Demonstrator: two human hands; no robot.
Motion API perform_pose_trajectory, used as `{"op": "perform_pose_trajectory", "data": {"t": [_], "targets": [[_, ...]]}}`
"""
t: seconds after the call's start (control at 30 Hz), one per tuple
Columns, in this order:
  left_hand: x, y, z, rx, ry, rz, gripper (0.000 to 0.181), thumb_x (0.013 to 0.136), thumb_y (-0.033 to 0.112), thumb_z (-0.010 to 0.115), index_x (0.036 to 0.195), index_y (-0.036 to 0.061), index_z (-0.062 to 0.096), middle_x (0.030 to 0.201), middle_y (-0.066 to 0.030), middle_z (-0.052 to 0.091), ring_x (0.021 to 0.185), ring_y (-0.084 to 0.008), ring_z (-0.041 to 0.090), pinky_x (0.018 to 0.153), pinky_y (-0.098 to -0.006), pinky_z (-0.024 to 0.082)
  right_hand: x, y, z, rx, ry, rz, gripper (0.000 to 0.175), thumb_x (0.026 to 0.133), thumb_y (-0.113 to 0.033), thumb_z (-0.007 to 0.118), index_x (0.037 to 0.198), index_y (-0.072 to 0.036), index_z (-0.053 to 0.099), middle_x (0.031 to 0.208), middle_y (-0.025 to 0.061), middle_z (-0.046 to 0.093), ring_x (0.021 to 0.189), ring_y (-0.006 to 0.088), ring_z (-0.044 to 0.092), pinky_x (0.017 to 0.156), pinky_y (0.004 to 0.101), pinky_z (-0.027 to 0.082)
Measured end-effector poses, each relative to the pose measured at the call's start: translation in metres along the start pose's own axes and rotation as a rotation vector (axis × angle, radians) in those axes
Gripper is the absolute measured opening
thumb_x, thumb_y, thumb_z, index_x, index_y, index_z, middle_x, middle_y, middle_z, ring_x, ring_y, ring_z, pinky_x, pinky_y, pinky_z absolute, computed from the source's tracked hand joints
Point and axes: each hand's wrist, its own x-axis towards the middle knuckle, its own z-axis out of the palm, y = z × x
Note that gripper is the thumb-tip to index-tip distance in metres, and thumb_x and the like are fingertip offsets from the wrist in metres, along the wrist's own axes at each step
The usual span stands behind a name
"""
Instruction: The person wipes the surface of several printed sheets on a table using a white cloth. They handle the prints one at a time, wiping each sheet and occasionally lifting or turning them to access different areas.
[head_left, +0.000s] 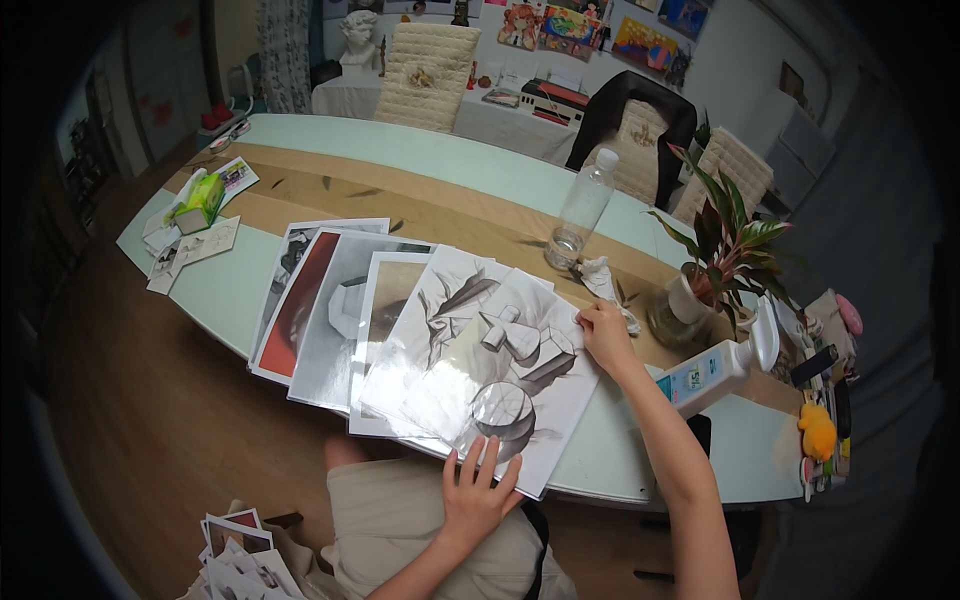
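A glossy sheet with a pencil still-life drawing of geometric solids (566, 424) lies at an angle on top of a fanned stack. My right hand (606, 341) pinches its right edge near the upper corner. Along the near edge, my left hand (480, 487) rests with its fingers spread on the sheet. Partly covered to the left are a beige-toned print (384, 274), a grey print of a faceted solid (319, 375), a red print (289, 341) and a dark picture (296, 247). The stack overhangs the table's front edge a little.
On the glass-topped table (600, 469) stand a plastic bottle (577, 210), crumpled tissue (598, 277), a plant in a glass vase (671, 311) and a white pump bottle (701, 375). A tissue pack (201, 202) sits left. More prints (247, 562) lie low beside my lap.
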Motion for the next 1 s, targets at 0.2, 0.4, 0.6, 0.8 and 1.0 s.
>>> {"op": "perform_pose_trajectory", "data": {"t": [0.2,0.4,0.6,0.8,1.0], "targets": [[0.003,-0.001,0.003,0.035,0.008,0.015,0.05,0.072,0.038,0.074,0.118,0.0209,0.064,0.137,-0.0145,0.05,0.128,-0.0329,0.043,0.102,-0.0572,0.031,0.006,0.011,0.001,-0.042,0.0,-0.009,0.01,0.074,0.0,0.064,0.08,-0.001,0.072,0.079,0.0185,0.061,0.075,0.0347,0.061,0.068,0.0411,0.049],[0.002,-0.001,0.0,0.024,-0.003,-0.001,0.051,0.071,0.039,0.075,0.118,0.0208,0.064,0.136,-0.0143,0.051,0.128,-0.0331,0.043,0.102,-0.0573,0.03,0.022,0.003,-0.018,0.066,-0.26,0.088,0.011,0.072,-0.002,0.066,0.08,0.0,0.073,0.074,0.021,0.065,0.07,0.0342,0.065,0.067,0.0404,0.051],[0.002,-0.001,0.0,0.053,-0.009,0.009,0.053,0.07,0.038,0.075,0.118,0.0214,0.064,0.136,-0.0148,0.051,0.129,-0.0334,0.043,0.103,-0.0573,0.029,0.04,0.0,-0.02,0.038,-0.353,0.085,0.01,0.07,-0.001,0.067,0.078,0.003,0.072,0.073,0.0223,0.066,0.066,0.0319,0.067,0.065,0.038,0.053],[0.004,0.002,-0.003,0.069,-0.037,-0.005,0.046,0.078,0.043,0.069,0.118,0.0217,0.063,0.135,-0.0137,0.052,0.128,-0.0304,0.045,0.103,-0.055,0.031,0.04,0.003,-0.025,0.078,-0.412,0.098,0.01,0.07,0.0,0.066,0.078,0.003,0.071,0.073,0.0215,0.067,0.069,0.0301,0.068,0.066,0.0362,0.053],[-0.001,-0.002,0.002,0.043,-0.001,0.002,0.051,0.071,0.038,0.074,0.118,0.022,0.064,0.136,-0.0138,0.051,0.128,-0.0333,0.044,0.103,-0.0569,0.03,0.032,-0.008,-0.024,0.138,-0.398,0.088,0.012,0.071,-0.002,0.066,0.081,0.003,0.072,0.073,0.0215,0.067,0.068,0.0316,0.067,0.065,0.0367,0.053]]}}
